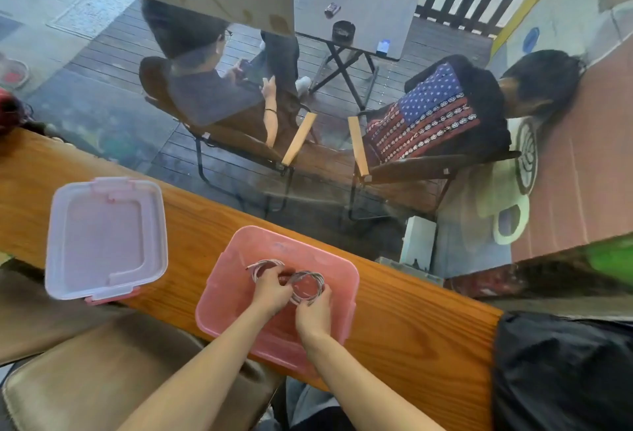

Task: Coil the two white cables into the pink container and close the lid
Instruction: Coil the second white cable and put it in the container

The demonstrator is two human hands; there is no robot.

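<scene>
- White cables, two thin coiled loops, sit inside the translucent pink plastic container on the wooden counter.
- Left hand and right hand pinch the nearer coil with curled fingers.
- Risk: released loops may spring up and jam the clear pink-clipped lid, lying well apart.

The container sits on the worktop at its near edge, with the lid lying apart to its left. Inside the container lie two coiled cables, side by side, with both hands reaching in from the container's near side onto them.
</scene>
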